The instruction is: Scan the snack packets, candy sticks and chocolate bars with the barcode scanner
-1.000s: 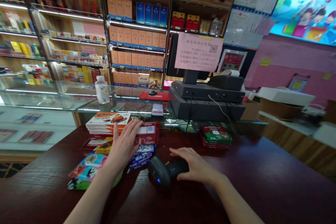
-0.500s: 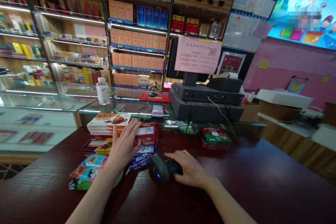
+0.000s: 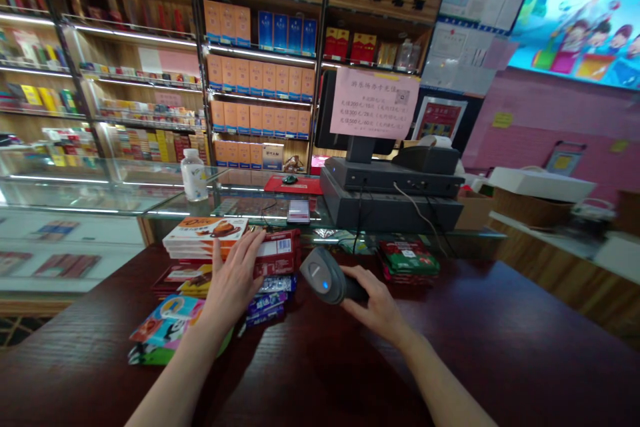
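Note:
My right hand (image 3: 375, 303) is wrapped round the handle of a dark grey barcode scanner (image 3: 325, 275), its blue light lit, raised a little above the wooden table. My left hand (image 3: 234, 280) lies with fingers stretched out over the left edge of a dark red packet (image 3: 281, 250) whose white barcode label faces up. Beside those fingers is a stack of white and orange Dove boxes (image 3: 200, 240). Under the hand and forearm lie yellow and red packs (image 3: 193, 275), purple-wrapped bars (image 3: 267, 307) and a colourful panda-print bag (image 3: 167, 325), each partly hidden.
Green and red packets (image 3: 409, 259) are piled at the back right of the dark table (image 3: 450, 360). Behind stand a till (image 3: 390, 190), a phone (image 3: 299, 211), a mouse (image 3: 289, 179) and a bottle (image 3: 194, 175) on a glass counter. A cable hangs by the till.
My right hand has lifted the scanner off the table and tilted it up, with its head nearer the red packet. My left hand has barely moved.

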Tool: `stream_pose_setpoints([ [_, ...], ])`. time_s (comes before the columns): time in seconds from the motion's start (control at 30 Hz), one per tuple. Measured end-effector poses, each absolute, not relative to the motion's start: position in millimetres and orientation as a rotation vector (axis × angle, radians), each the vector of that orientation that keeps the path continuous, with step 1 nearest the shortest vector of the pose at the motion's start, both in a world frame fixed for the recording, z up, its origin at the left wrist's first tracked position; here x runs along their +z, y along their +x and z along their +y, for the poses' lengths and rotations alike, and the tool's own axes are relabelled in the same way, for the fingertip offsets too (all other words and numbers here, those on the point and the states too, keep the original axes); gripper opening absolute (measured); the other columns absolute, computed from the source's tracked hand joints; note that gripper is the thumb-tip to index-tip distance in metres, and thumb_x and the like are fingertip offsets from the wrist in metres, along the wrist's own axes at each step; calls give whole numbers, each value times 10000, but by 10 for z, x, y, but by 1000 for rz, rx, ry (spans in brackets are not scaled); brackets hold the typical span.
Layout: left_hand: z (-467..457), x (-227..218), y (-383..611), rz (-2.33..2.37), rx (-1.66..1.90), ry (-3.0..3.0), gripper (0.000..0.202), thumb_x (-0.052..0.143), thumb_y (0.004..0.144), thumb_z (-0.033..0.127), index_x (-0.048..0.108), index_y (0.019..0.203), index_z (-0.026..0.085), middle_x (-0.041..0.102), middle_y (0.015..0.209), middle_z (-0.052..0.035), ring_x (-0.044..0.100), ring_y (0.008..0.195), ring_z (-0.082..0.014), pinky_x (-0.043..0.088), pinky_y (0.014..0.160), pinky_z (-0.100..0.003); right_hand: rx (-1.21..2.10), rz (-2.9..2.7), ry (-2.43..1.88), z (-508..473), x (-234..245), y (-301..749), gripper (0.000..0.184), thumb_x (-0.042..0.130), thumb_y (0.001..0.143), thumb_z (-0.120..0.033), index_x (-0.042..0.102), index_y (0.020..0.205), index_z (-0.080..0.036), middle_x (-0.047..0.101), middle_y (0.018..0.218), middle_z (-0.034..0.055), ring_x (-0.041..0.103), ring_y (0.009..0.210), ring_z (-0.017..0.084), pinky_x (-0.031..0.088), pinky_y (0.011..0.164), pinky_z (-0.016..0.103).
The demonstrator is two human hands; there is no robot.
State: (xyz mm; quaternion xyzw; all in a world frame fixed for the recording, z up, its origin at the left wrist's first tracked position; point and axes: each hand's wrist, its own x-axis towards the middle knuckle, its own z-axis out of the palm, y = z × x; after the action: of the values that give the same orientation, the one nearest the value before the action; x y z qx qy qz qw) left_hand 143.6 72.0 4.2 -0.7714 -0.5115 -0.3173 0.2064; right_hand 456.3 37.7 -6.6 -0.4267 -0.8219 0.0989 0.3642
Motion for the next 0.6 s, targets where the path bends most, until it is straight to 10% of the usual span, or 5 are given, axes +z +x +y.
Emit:
stream_pose_setpoints([
  [0.6, 696, 42, 1503, -1433, -944, -2107, 869, 553, 778, 87, 192, 1552, 247, 508, 1486, -135, 483, 1373, -290, 4, 1217, -617, 326, -2177, -1117, 332, -15, 4512, 398, 658, 892, -341, 562, 1268, -251, 647, 1144, 73, 592, 1038, 253, 445, 922, 390],
])
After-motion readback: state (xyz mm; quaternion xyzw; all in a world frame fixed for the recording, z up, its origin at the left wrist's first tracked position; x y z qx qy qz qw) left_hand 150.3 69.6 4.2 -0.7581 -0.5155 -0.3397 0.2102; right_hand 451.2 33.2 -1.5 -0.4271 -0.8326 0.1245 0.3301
